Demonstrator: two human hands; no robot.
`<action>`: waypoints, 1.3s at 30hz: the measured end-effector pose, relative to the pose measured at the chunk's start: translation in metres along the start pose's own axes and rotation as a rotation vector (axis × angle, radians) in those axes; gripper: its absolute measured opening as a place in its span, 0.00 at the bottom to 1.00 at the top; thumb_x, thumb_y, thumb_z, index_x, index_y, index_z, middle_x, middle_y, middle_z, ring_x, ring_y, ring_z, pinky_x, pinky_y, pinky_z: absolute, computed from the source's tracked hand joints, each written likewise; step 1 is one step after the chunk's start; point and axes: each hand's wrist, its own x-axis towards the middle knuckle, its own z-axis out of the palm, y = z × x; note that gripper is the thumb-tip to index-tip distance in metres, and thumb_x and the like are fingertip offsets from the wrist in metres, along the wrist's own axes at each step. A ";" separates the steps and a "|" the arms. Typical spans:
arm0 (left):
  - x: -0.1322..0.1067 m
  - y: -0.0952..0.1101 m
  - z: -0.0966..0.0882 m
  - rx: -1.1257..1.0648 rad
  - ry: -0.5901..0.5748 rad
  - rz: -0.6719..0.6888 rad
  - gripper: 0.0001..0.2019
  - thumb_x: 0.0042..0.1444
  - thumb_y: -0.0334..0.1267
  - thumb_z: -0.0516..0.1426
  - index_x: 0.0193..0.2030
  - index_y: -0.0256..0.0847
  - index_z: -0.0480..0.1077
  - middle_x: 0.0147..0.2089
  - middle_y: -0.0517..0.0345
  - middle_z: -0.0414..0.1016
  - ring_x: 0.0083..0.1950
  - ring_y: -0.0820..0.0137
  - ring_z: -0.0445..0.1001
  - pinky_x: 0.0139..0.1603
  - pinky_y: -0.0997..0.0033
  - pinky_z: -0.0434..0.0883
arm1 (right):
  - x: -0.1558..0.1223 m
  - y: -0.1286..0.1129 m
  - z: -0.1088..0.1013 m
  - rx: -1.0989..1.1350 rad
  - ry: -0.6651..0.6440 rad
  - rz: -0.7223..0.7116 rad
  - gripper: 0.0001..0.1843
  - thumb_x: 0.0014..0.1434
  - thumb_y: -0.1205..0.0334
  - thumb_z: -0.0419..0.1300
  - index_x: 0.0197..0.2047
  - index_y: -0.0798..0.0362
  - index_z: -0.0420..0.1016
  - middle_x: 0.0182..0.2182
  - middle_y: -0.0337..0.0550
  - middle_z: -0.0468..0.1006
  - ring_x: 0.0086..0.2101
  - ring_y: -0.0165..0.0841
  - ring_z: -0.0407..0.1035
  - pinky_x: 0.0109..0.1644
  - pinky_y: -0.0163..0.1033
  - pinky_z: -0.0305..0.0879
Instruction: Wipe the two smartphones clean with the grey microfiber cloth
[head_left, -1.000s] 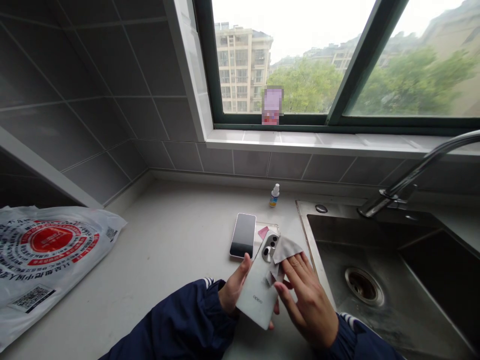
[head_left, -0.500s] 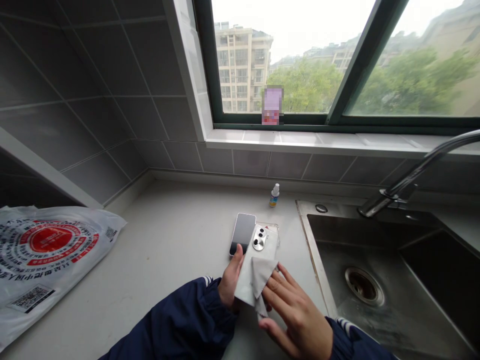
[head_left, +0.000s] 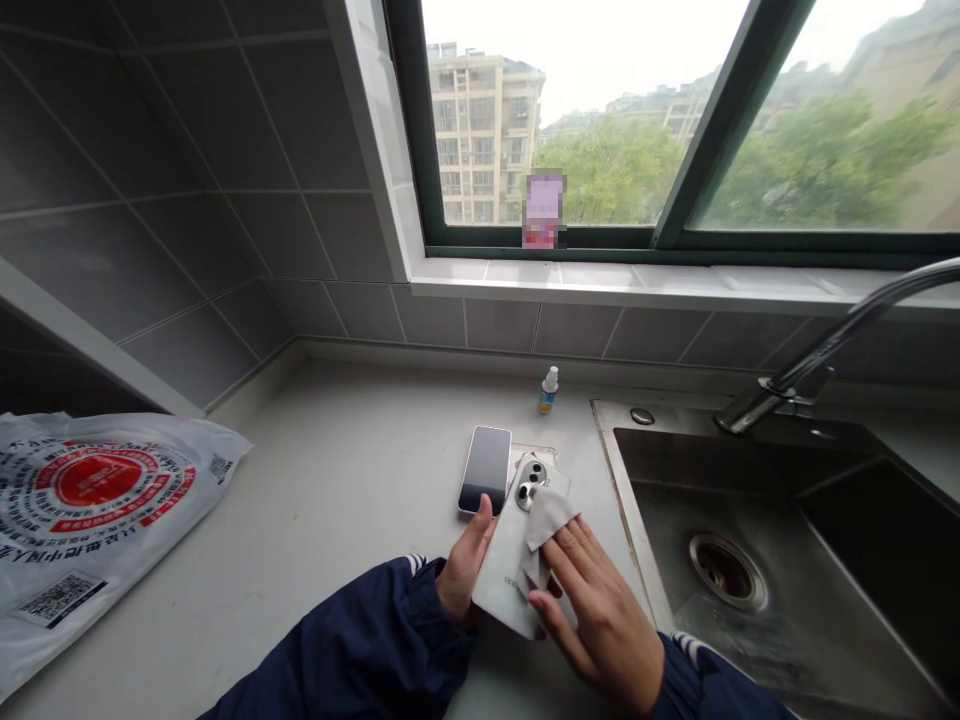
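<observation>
From the head camera, a steel sink (head_left: pixel 622 470) sits at 2 o'clock from the hands, with a round drain (head_left: pixel 727 570) in its floor and a bent tap (head_left: pixel 825 350) above it. A small bottle (head_left: pixel 549 392) stands at 12 o'clock, and a white plastic bag (head_left: pixel 97 520) with red print lies flat at 9 o'clock. The left hand (head_left: pixel 465 560) is closed around the edge of a white phone (head_left: pixel 506 570), holding it tilted above the counter. The right hand (head_left: pixel 600 600) is open, its fingers (head_left: pixel 577 560) flat on a gray cloth (head_left: pixel 547 520) that they press on the phone's back. A black-faced phone (head_left: pixel 486 470) lies on the pale counter (head_left: pixel 337 450) just past them. Gray tiles (head_left: pixel 187 230) cover the wall, and a green-framed window (head_left: pixel 600 238) shows trees (head_left: pixel 607 170) and a tall building (head_left: pixel 484 130).
</observation>
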 end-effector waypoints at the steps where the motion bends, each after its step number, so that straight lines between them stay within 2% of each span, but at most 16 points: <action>1: -0.001 0.001 -0.001 0.001 -0.026 -0.030 0.39 0.62 0.63 0.44 0.67 0.30 0.60 0.54 0.34 0.75 0.52 0.48 0.76 0.55 0.47 0.67 | -0.001 0.002 0.002 -0.021 0.027 0.025 0.30 0.67 0.57 0.55 0.66 0.64 0.59 0.64 0.62 0.63 0.65 0.52 0.55 0.65 0.60 0.59; 4: -0.003 0.004 -0.003 0.016 -0.112 -0.132 0.39 0.61 0.65 0.42 0.67 0.37 0.59 0.54 0.36 0.75 0.44 0.50 0.78 0.43 0.48 0.73 | -0.003 0.008 0.003 -0.067 0.074 0.062 0.30 0.67 0.54 0.55 0.66 0.64 0.59 0.63 0.63 0.63 0.65 0.53 0.55 0.65 0.62 0.59; 7: -0.004 0.004 -0.009 0.038 -0.161 -0.188 0.40 0.60 0.67 0.38 0.65 0.37 0.62 0.49 0.37 0.76 0.38 0.54 0.79 0.35 0.53 0.74 | -0.003 0.011 0.003 -0.083 0.092 0.069 0.30 0.68 0.54 0.54 0.66 0.64 0.58 0.64 0.64 0.62 0.65 0.54 0.54 0.65 0.63 0.58; 9: -0.003 0.001 -0.015 0.049 -0.170 -0.214 0.42 0.60 0.68 0.37 0.62 0.33 0.65 0.45 0.38 0.77 0.37 0.56 0.79 0.35 0.55 0.74 | -0.003 0.014 0.002 -0.074 0.092 0.077 0.31 0.68 0.54 0.53 0.67 0.64 0.57 0.65 0.63 0.61 0.66 0.54 0.52 0.65 0.64 0.57; 12: -0.002 -0.005 -0.027 0.072 -0.190 -0.241 0.43 0.58 0.70 0.38 0.61 0.35 0.66 0.46 0.39 0.77 0.37 0.57 0.79 0.35 0.56 0.75 | -0.003 0.016 0.002 -0.054 0.103 0.107 0.33 0.68 0.54 0.53 0.70 0.62 0.53 0.66 0.62 0.58 0.67 0.55 0.49 0.65 0.64 0.57; 14: -0.001 -0.008 -0.033 0.100 -0.185 -0.285 0.44 0.56 0.72 0.40 0.60 0.34 0.67 0.43 0.40 0.77 0.36 0.58 0.79 0.34 0.56 0.75 | -0.003 0.017 0.002 -0.041 0.117 0.133 0.34 0.68 0.54 0.53 0.71 0.60 0.50 0.67 0.60 0.56 0.67 0.55 0.48 0.65 0.65 0.58; 19: -0.005 -0.010 -0.031 0.205 -0.102 -0.394 0.46 0.50 0.75 0.46 0.54 0.30 0.70 0.34 0.43 0.78 0.33 0.59 0.78 0.33 0.60 0.75 | -0.007 0.018 0.003 0.031 0.124 0.192 0.33 0.68 0.55 0.52 0.72 0.57 0.49 0.68 0.59 0.56 0.67 0.55 0.50 0.64 0.63 0.60; 23: -0.008 -0.008 -0.019 0.352 -0.022 -0.353 0.43 0.51 0.73 0.48 0.53 0.30 0.70 0.30 0.44 0.77 0.28 0.60 0.77 0.28 0.61 0.74 | -0.013 0.021 0.005 0.094 0.158 0.235 0.31 0.68 0.55 0.52 0.71 0.55 0.52 0.67 0.58 0.58 0.65 0.52 0.55 0.64 0.60 0.62; 27: -0.010 -0.009 -0.016 0.430 0.045 -0.380 0.41 0.54 0.71 0.46 0.48 0.30 0.72 0.28 0.44 0.76 0.24 0.62 0.76 0.24 0.65 0.72 | -0.012 0.020 0.003 0.121 0.147 0.217 0.32 0.68 0.56 0.53 0.71 0.55 0.52 0.67 0.57 0.57 0.67 0.53 0.51 0.65 0.61 0.59; 31: -0.013 -0.010 -0.015 0.486 0.016 -0.331 0.37 0.58 0.67 0.45 0.48 0.31 0.72 0.28 0.44 0.76 0.23 0.64 0.75 0.22 0.68 0.71 | -0.006 0.016 -0.003 0.119 0.139 0.156 0.32 0.67 0.57 0.53 0.71 0.55 0.51 0.69 0.55 0.54 0.68 0.53 0.48 0.67 0.61 0.55; 33: -0.013 -0.009 -0.011 0.508 0.009 -0.308 0.35 0.60 0.65 0.46 0.50 0.32 0.71 0.28 0.45 0.76 0.22 0.66 0.75 0.22 0.69 0.72 | -0.006 0.015 -0.003 0.114 0.134 0.150 0.32 0.67 0.57 0.54 0.71 0.55 0.52 0.68 0.55 0.55 0.67 0.53 0.49 0.67 0.61 0.56; 36: -0.013 -0.008 -0.006 0.512 0.006 -0.282 0.33 0.59 0.64 0.49 0.52 0.34 0.68 0.28 0.47 0.75 0.22 0.66 0.75 0.22 0.69 0.72 | -0.008 0.016 0.000 0.111 0.161 0.213 0.30 0.67 0.56 0.54 0.69 0.55 0.56 0.67 0.57 0.58 0.66 0.52 0.54 0.64 0.59 0.61; 39: -0.012 -0.009 -0.005 0.461 0.014 -0.226 0.32 0.58 0.63 0.52 0.53 0.34 0.67 0.31 0.47 0.76 0.27 0.63 0.77 0.23 0.66 0.75 | -0.010 0.018 0.003 0.118 0.212 0.290 0.29 0.68 0.57 0.54 0.68 0.55 0.58 0.65 0.57 0.62 0.64 0.50 0.59 0.62 0.58 0.65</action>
